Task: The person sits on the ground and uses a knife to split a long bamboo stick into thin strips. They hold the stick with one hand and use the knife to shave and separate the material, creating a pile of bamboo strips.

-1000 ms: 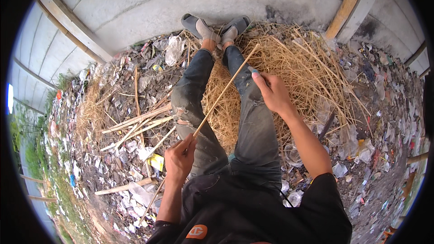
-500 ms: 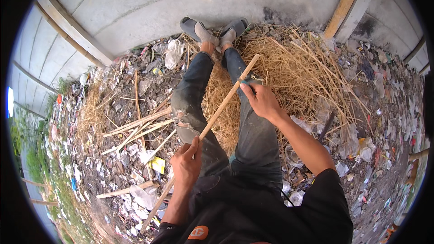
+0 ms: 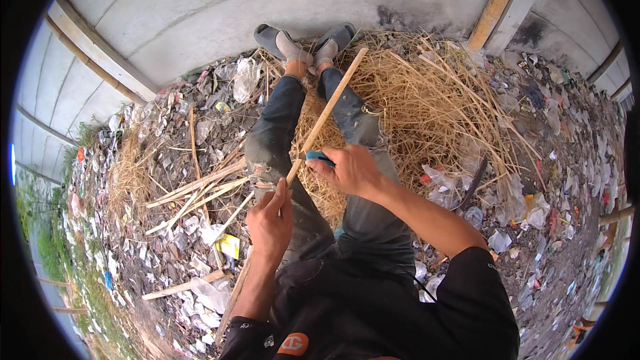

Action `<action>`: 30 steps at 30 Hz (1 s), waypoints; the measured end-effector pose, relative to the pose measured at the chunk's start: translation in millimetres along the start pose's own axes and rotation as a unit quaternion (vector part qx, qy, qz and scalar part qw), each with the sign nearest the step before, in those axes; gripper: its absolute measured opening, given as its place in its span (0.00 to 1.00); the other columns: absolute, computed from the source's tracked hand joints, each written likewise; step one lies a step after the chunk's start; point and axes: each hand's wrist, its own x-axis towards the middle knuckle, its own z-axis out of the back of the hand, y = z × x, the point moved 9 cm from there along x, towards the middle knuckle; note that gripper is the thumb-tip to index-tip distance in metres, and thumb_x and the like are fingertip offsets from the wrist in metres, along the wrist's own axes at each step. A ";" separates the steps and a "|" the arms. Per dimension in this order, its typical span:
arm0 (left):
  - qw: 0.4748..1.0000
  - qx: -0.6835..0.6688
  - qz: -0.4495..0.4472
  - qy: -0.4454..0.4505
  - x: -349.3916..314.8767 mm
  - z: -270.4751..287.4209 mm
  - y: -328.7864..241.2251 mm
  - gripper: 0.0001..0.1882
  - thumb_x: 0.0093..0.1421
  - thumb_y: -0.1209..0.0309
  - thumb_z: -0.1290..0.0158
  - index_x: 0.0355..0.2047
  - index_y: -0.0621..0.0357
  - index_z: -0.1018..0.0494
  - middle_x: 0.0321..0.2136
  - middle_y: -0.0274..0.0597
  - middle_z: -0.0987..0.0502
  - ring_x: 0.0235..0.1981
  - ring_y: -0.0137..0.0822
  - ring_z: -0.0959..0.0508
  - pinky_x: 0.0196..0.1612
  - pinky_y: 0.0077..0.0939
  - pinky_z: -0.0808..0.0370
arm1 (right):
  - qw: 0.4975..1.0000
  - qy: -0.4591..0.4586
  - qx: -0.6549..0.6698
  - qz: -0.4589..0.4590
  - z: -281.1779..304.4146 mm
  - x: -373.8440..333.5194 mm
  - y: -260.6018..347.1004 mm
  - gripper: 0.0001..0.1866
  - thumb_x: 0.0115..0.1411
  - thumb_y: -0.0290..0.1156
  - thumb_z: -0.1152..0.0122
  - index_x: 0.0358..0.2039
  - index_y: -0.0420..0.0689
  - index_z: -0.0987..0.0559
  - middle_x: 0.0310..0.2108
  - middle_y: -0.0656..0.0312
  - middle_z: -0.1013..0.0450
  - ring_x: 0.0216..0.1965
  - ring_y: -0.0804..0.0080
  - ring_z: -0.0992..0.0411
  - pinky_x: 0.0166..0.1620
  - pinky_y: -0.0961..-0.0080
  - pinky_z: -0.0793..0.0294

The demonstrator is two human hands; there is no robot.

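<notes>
A long pale bamboo strip (image 3: 335, 98) slants across my legs, its far end near my feet and its near end passing by my left forearm. My left hand (image 3: 271, 225) is closed round it, thumb on top, near my left knee. Just beyond, my right hand (image 3: 353, 171) grips a small blue-handled knife (image 3: 319, 157) against the strip; its blade is mostly hidden. Pale shavings and straw-like fibres (image 3: 427, 103) lie heaped between and right of my legs.
More split bamboo strips (image 3: 200, 190) lie on the litter-strewn ground at my left. A concrete panel wall (image 3: 300, 0) stands beyond my sandalled feet, with a wooden post (image 3: 499, 3) at the right. A dark curved piece (image 3: 475, 183) lies near my right arm.
My right hand with the knife has slid down the strip toward me, close to my left hand. The strip's far end has shifted left and away from me.
</notes>
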 end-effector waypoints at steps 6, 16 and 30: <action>0.997 0.039 -0.015 0.058 -19.7 15.5 -1.9 0.14 0.61 0.75 0.37 0.48 0.55 0.17 0.23 0.44 0.22 0.19 0.42 0.22 0.23 0.36 0.28 | 0.959 -0.112 0.000 -0.262 80.4 29.7 -155.7 0.40 0.71 0.67 0.59 0.24 0.41 0.20 0.13 0.56 0.31 0.18 0.59 0.28 0.26 0.56 0.31; 0.998 -0.049 0.019 0.033 -31.9 18.6 13.9 0.15 0.59 0.80 0.36 0.47 0.60 0.17 0.21 0.44 0.25 0.16 0.34 0.28 0.21 0.30 0.33 | 0.904 -0.301 0.113 -0.281 177.9 -13.9 -238.4 0.33 0.71 0.63 0.52 0.20 0.48 0.32 0.13 0.74 0.47 0.16 0.81 0.51 0.23 0.74 0.53; 0.998 -0.024 -0.062 0.017 -22.7 10.9 -16.8 0.18 0.57 0.81 0.36 0.49 0.57 0.17 0.23 0.43 0.22 0.19 0.38 0.22 0.23 0.31 0.27 | 0.846 -0.120 0.480 -0.200 96.3 23.5 -82.4 0.19 0.69 0.46 0.37 0.41 0.41 0.17 0.13 0.79 0.46 0.12 0.90 0.50 0.17 0.82 0.54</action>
